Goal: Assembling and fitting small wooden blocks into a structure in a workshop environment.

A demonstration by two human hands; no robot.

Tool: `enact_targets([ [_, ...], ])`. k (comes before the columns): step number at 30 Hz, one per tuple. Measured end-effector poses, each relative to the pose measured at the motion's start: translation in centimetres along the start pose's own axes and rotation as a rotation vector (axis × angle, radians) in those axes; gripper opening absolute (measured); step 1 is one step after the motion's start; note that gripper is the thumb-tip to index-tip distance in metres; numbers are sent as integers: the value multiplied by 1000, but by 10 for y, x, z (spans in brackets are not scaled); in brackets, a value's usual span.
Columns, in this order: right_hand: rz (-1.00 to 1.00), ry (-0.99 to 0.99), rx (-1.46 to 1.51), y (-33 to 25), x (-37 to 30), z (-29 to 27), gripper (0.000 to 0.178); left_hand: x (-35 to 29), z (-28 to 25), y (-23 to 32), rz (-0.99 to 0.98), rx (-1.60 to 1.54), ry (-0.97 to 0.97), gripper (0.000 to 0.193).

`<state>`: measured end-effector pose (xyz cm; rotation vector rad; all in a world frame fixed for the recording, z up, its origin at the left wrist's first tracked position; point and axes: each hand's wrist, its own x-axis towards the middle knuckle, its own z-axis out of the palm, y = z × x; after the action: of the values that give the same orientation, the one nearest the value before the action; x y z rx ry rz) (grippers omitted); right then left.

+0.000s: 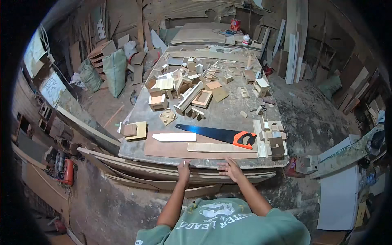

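Observation:
My left hand [184,172] is closed just off the table's front edge. Whatever is inside its curled fingers, if anything, is hidden. To its right my right hand [232,169] is open, fingers apart and pointing left, touching nothing I can see. Just beyond both hands, a thin brown board [167,152] lies flat along the table's near side. On it rest a pale strip of wood [212,148] and a whitish strip with a slanted end [173,137]. A handsaw [212,132] with a black blade and an orange-and-black handle [244,139] lies behind them, handle to the right.
Small wooden boxes [277,147] stand at the table's right front corner. Further back are a heap of wooden pieces [183,83] and scissors [261,109]. Long boards [134,169] lean along the table's near side. A red machine [67,171] sits on the floor at left.

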<state>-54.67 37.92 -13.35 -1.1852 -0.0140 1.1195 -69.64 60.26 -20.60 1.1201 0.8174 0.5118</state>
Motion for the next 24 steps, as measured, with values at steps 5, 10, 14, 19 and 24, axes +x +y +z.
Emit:
enact_targets([
  [5, -42, 51, -173, -32, 32, 16, 47, 47, 10, 32, 439, 404, 6, 19],
  [10, -24, 154, -450, -56, 102, 80, 32, 76, -26, 45, 599, 798, 73, 15],
  [14, -240, 246, -698, -69, 204, 40, 27, 92, -9, 29, 738, 838, -61, 13],
  [19, -755, 534, -1304, -91, 269, 58, 28, 93, -9, 20, 793, 923, 40, 11],
  [24, -688, 606, -1389, -106, 289, 97, 29, 94, -14, 20, 729, 997, 44, 12],
])
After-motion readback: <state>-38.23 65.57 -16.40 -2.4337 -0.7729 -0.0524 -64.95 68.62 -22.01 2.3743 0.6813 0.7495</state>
